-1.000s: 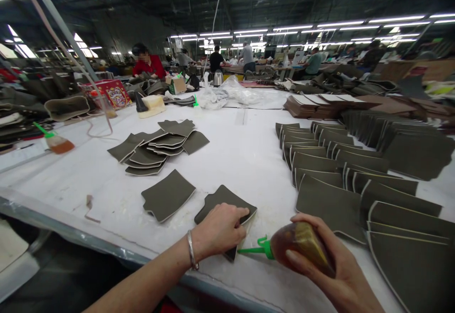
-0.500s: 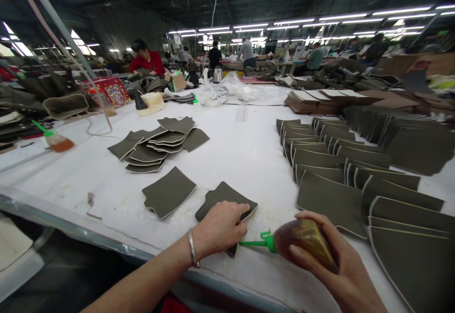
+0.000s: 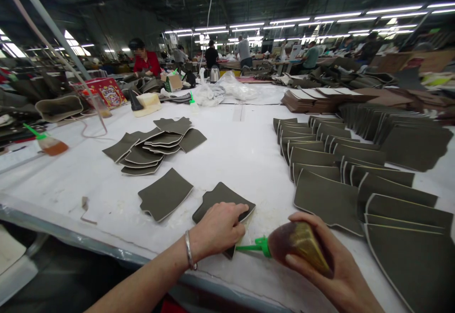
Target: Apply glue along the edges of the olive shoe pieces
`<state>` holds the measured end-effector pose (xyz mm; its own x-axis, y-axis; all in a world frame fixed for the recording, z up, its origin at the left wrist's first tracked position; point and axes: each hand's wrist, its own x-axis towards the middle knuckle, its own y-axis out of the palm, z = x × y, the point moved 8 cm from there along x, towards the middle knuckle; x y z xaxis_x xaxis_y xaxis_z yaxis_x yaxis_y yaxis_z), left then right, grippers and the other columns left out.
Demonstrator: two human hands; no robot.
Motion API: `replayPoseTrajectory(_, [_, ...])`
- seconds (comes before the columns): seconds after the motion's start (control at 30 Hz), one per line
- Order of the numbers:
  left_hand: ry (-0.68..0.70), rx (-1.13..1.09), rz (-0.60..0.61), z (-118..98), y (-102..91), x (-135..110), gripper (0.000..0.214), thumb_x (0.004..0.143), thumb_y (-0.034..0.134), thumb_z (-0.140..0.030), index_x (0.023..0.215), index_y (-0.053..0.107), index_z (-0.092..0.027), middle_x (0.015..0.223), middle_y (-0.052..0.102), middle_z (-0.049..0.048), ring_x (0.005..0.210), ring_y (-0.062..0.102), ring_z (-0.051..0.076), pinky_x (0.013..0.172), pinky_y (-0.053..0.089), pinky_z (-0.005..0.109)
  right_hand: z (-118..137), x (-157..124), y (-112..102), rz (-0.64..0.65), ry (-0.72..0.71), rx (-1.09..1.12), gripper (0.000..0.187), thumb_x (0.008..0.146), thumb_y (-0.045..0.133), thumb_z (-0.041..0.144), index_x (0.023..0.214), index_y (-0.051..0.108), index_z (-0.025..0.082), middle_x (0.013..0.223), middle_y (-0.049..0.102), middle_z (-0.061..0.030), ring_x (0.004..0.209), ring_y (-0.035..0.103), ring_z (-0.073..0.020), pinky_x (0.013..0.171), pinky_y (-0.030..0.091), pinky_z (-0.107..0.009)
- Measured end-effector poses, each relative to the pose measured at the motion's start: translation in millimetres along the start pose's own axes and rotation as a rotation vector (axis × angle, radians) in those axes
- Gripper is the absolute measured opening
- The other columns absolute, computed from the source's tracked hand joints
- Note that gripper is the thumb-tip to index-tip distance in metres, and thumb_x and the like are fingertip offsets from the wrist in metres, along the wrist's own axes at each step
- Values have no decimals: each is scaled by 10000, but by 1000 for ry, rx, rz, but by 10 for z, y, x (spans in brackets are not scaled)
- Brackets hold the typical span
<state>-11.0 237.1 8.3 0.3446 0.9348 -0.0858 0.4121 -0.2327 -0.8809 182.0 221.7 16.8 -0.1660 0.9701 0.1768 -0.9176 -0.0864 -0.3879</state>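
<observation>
My left hand presses a dark olive leather-like piece against the table, its index finger stretched along the right corner and the other fingers curled. Part of the piece is hidden beneath it. My right hand is wrapped around a glue bottle, tilted on its side, with amber-brown liquid inside. Its green nozzle points left, the tip at the piece's lower right edge just by my left hand. A similar single piece lies flat to the left.
A loose pile of dark pieces lies farther back on the white table. Overlapping rows of pieces fill the right side. Another green-nozzled bottle rests at the left. Brown stacks and clear plastic lie behind; people work beyond.
The whole view has shifted slightly. Both hands keep about the same place over the piece, and the nozzle tip stays at its edge.
</observation>
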Motion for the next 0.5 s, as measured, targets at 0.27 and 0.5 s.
replayPoseTrajectory(0.27, [-1, -53, 16, 34, 12, 7, 549, 744, 440, -156, 1261, 612, -223, 979, 730, 42, 848, 662, 218, 739, 468, 284, -69, 72, -114, -34, 33, -27, 473, 792, 698, 475, 1174, 514, 265, 983, 605, 7, 797, 603, -195, 728, 452, -271])
replayPoseTrajectory(0.5, [-2, -55, 15, 29, 18, 1, 573, 736, 449, -163, 1287, 594, -227, 928, 728, 29, 794, 650, 210, 696, 457, 277, -85, -21, -10, 0, 14, 42, 446, 735, 729, 434, 1113, 578, 252, 1104, 611, -13, 953, 604, -228, 827, 460, -264])
